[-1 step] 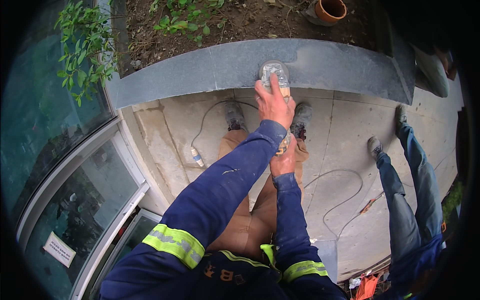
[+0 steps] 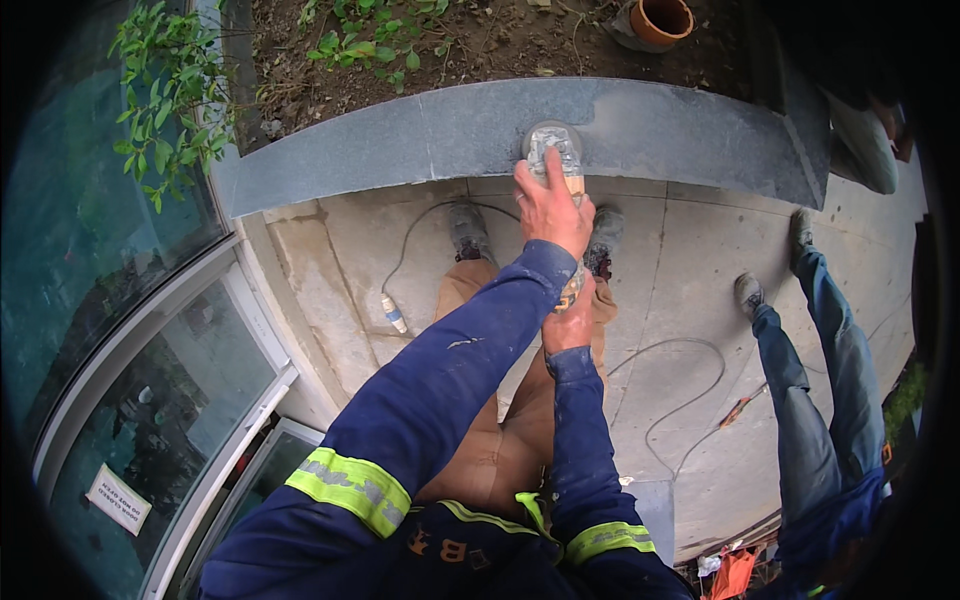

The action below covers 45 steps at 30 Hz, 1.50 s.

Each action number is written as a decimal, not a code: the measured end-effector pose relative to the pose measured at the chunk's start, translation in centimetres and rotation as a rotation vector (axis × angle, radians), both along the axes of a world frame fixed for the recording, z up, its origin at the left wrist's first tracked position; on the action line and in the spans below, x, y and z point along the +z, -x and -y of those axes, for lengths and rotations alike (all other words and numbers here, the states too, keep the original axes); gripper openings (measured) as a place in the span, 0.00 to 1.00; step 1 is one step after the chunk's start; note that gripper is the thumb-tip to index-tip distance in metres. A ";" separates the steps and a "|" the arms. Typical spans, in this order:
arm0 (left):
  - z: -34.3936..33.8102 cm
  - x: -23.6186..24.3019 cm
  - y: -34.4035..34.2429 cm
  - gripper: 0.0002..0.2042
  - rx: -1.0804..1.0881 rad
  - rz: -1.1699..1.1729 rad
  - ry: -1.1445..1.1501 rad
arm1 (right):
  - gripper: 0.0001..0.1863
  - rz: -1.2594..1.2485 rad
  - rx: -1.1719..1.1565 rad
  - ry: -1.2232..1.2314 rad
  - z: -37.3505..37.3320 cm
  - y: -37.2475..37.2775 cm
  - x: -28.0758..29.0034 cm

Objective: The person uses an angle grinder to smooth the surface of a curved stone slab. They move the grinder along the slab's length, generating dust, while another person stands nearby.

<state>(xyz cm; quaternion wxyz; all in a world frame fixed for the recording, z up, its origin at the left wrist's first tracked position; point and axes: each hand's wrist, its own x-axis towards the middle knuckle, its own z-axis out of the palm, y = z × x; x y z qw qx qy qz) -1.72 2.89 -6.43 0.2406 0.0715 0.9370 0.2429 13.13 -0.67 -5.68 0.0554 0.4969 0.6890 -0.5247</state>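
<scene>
A dusty hand-held grinder (image 2: 560,145) rests with its round head on the grey stone ledge (image 2: 350,130) at the top middle. My left hand (image 2: 556,215) grips its front housing, fingers curled over the top. Behind it, closer to my body, my right hand (image 2: 566,320) is wrapped round the tool's rear body, partly hidden by my left sleeve. My feet stand just below the ledge on either side of the tool.
Planter soil (image 2: 500,40) with plants, an orange pot (image 2: 660,20), leafy branches (image 2: 165,120), a glass door (image 2: 170,400), cables (image 2: 680,340) with a white-blue connector (image 2: 394,312) on the paving. Another person's legs (image 2: 840,380) are at the right, more people or clothing at upper right.
The grinder and both my hands have shifted very slightly to the right along the ledge. The rest looks the same.
</scene>
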 end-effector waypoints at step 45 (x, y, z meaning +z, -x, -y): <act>-2.3 -0.2 3.9 0.41 -0.008 -0.028 -0.007 | 0.45 0.030 0.011 -0.021 -2.3 4.0 -0.5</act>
